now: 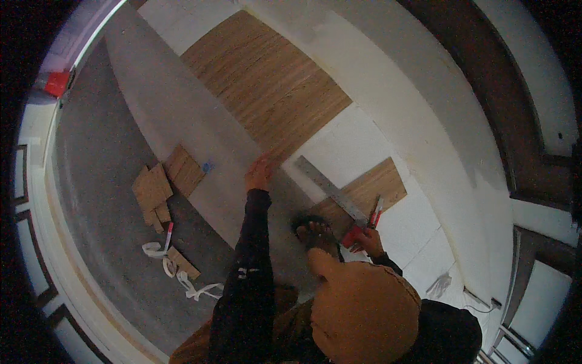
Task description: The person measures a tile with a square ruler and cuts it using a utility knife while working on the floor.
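The large wood-grain panel (260,79) lies flat, and you appear to be partway through, with that piece down and a smaller wood-grain piece (382,182) apart from it, nearer you and to its right. Bare white sheeting (330,142) shows between the two, so that stretch looks uncovered as things lie. Your left hand (259,173) rests at the large panel's near corner, loosely open with nothing visible in it; whether its fingertips touch the panel, you cannot tell from here. Your right hand (368,241), nearer you than the large panel, grips the red end of a steel square (330,189), whose blade crosses the smaller piece. A red utility knife (377,212) juts up by that hand, though whether your fingers hold it is unclear. No finished cut shows along the blade, so any cutting there seems undone. Left of the large panel and nearer you, wood-grain offcuts (153,189) and tangled white strips (193,287) lie on the grey floor (97,200), which suggests some trimming is already done
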Demonstrator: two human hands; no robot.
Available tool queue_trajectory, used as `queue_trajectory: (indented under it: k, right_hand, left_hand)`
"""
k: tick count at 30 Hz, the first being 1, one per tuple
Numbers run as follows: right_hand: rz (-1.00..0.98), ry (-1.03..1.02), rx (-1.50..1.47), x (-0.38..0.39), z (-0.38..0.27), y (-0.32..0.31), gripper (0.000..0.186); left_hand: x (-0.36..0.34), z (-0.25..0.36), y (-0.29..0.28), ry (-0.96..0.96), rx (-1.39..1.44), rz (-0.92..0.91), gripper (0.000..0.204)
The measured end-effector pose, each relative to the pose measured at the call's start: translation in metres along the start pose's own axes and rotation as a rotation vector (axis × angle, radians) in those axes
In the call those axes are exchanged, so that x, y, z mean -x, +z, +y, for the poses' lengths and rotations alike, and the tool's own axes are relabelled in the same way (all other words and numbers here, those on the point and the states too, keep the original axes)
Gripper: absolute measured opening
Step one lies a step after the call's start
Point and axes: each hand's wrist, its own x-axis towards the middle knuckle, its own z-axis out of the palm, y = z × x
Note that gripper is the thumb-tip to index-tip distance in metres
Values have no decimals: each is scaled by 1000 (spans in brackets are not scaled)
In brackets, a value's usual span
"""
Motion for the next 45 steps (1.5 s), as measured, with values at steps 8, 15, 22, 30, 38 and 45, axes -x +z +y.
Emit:
queue_trajectory:
  k: [8, 15, 22, 30, 38, 45]
  right_hand:
    - [128, 36, 119, 22, -17, -10, 37]
    - [135, 43, 183, 20, -18, -13, 39]
    - [87, 33, 147, 9, -16, 11, 29]
    - [155, 56, 162, 23, -24, 1, 29]
    - [133, 63, 157, 15, -2, -31, 39]
    - [211, 85, 101, 8, 9, -27, 42]
  left_hand:
    - [16, 92, 70, -597, 299, 193, 36]
    - [19, 88, 72, -625, 389, 230, 39]
    - [17, 19, 21, -261, 139, 133, 39]
    - [25, 77, 71, -545, 452, 234, 36]
    - [28, 73, 83, -578, 436, 288, 32]
    - [22, 69, 78, -582, 502, 320, 31]
